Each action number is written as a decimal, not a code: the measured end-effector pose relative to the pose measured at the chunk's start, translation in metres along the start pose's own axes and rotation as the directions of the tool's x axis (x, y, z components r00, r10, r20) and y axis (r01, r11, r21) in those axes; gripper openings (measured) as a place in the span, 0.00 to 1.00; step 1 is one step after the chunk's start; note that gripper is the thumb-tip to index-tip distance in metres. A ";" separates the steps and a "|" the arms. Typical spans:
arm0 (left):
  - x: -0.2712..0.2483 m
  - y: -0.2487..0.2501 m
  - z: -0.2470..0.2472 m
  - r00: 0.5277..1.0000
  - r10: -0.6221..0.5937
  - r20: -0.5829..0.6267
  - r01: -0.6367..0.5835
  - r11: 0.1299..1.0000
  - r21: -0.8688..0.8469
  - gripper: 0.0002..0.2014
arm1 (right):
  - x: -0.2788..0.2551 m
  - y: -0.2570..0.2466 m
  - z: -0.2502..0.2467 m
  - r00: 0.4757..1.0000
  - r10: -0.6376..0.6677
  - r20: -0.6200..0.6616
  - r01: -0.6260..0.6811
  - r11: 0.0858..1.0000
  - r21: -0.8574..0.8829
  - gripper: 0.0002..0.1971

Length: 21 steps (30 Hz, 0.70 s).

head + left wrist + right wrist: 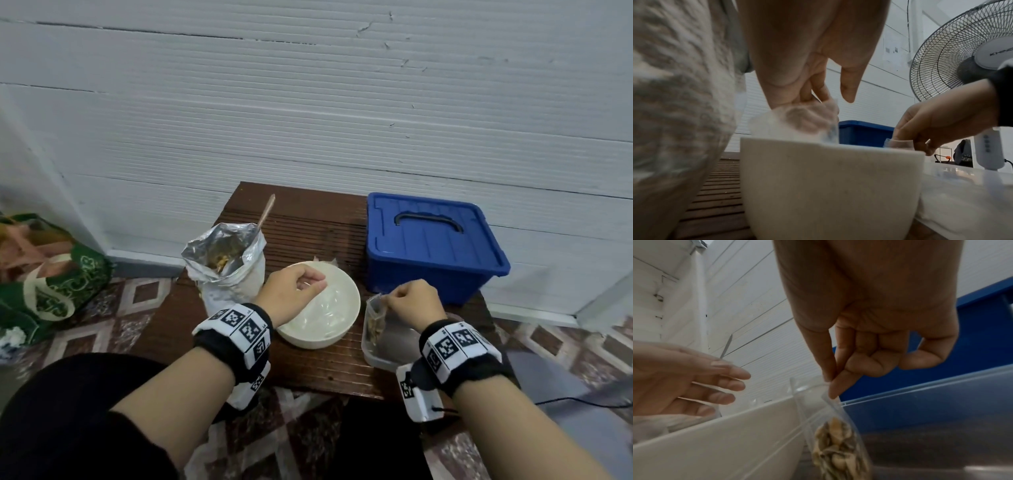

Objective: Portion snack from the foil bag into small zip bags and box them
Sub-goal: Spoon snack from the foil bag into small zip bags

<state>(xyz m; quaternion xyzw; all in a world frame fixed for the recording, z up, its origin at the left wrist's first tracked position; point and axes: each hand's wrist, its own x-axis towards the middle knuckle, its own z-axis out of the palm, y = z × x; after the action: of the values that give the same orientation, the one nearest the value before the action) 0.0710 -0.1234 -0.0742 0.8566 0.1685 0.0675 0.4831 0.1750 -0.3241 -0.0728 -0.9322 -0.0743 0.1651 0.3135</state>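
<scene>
While the right hand (412, 301) pinches a filled zip bag (375, 322), the left hand (291, 291) pinches an empty one beside the foil bag (226, 270).

Foil bag (226, 270) hides the spoon's (266, 212) bowl.

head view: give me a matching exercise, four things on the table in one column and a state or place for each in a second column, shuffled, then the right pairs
Things
1. foil bag
2. blue box
3. small zip bag
4. white bowl

States or places
A. lid on, at the back right of the table
B. pinched at its top by the right hand, snack inside
C. open at the top, a utensil handle sticking out
D. under the left hand, clear empty bags inside

Pairs: 1-C, 2-A, 3-B, 4-D
</scene>
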 end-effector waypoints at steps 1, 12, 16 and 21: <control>0.000 -0.001 0.000 1.000 -0.005 0.001 0.005 1.000 0.003 0.05 | 0.001 0.001 0.002 1.000 -0.007 0.005 0.007 1.000 0.007 0.13; -0.001 -0.003 0.006 1.000 -0.024 0.016 0.024 0.999 0.047 0.07 | 0.008 0.013 -0.006 1.000 -0.021 0.006 0.020 0.996 0.083 0.13; -0.001 -0.004 0.006 0.999 -0.028 0.021 0.027 0.998 0.063 0.06 | 0.007 0.016 -0.010 0.998 -0.043 -0.041 0.040 0.996 -0.081 0.10; 0.000 -0.003 0.004 1.000 -0.029 -0.011 0.029 0.999 0.035 0.05 | 0.010 0.006 -0.008 0.993 -0.112 0.032 0.115 0.909 -0.401 0.17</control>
<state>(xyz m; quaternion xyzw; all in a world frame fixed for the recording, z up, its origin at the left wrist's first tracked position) 0.0710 -0.1249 -0.0789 0.8619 0.1846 0.0620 0.4681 0.1874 -0.3313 -0.0732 -0.9701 -0.1619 0.1315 0.1240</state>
